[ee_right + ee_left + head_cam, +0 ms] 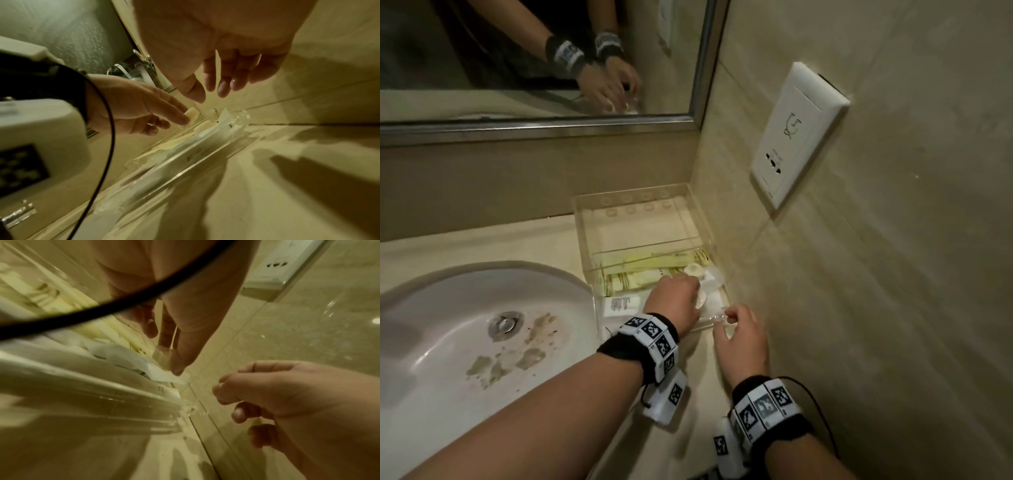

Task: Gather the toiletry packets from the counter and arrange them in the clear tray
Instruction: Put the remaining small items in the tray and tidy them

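Note:
A clear tray (640, 219) stands in the counter's back right corner. Its near half holds yellow packets (650, 262) and white packets (619, 305). My left hand (697, 287) reaches over the near right part of the tray. In the left wrist view the left hand (170, 360) pinches a small white packet (162, 356) between thumb and finger, low over the other packets. My right hand (729, 317) is at the tray's near right corner, fingertips by the rim. In the right wrist view its fingers (224, 91) hang relaxed and hold nothing.
A white sink (482, 325) with a stained bowl lies left of the tray. The tiled wall runs close along the tray's right side and carries a white socket plate (798, 133). A mirror (534, 51) hangs behind the counter.

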### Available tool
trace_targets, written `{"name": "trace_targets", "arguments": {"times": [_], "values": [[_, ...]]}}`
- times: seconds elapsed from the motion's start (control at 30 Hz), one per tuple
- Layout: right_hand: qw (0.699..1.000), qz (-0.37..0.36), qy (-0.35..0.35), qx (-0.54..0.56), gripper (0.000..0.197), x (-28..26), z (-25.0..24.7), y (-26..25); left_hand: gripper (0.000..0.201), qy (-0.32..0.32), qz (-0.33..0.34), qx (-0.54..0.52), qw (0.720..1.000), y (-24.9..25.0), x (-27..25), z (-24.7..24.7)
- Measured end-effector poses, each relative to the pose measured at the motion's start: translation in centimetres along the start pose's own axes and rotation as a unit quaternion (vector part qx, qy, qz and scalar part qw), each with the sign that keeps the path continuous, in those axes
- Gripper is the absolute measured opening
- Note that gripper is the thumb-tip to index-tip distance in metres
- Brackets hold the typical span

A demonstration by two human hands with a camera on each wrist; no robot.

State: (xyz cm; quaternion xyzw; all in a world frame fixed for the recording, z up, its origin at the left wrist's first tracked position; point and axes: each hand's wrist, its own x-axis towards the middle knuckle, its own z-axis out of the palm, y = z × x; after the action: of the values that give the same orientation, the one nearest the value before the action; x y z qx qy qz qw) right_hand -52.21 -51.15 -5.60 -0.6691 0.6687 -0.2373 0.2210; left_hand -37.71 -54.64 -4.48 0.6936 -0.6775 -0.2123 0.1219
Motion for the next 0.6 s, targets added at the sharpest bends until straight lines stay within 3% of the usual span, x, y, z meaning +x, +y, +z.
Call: {"name": "trace_targets", "arguments": {"times": [0.27, 0.6], "values": [[0.999, 0.037, -0.013, 0.009, 0.015, -0.9, 0.1, 1.0, 0.016, -0.029, 0.016, 0.059, 0.998, 2.2, 2.4, 2.2], [1.000, 0.018, -0.019, 0.003, 0.014, -0.6, -0.1, 1.2, 0.019, -0.079, 0.041, 0.085, 0.992, 1.6, 3.9, 2.7]]}}
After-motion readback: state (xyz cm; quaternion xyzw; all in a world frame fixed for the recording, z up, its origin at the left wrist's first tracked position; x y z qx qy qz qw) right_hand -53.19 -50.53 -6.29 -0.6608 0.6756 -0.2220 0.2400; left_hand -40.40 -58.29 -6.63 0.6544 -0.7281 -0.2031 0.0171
